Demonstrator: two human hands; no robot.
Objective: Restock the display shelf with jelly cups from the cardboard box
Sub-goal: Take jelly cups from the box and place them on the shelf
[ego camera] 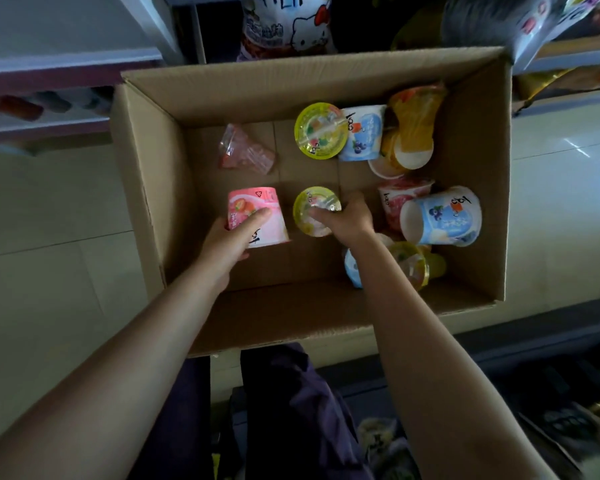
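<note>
1. The cardboard box (146,161) is plain tan.
2. One cup (267,206) is pink with a strawberry print.
3. Two cups (444,216) are pale blue and white, printed with blueberries.
4. Three lids (321,130) are yellow-rimmed over clear film.
5. The floor (49,209) is cream tile.

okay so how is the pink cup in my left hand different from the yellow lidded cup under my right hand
The pink cup lies on its side, its printed wall facing up; the yellow-lidded cup shows its round lid to the camera. The pink cup is opaque pink with a strawberry picture; the other has a yellow rim and a see-through lid. The left hand wraps the pink cup's side; the right hand grips the other from above. Both sit in the cardboard box.
</note>
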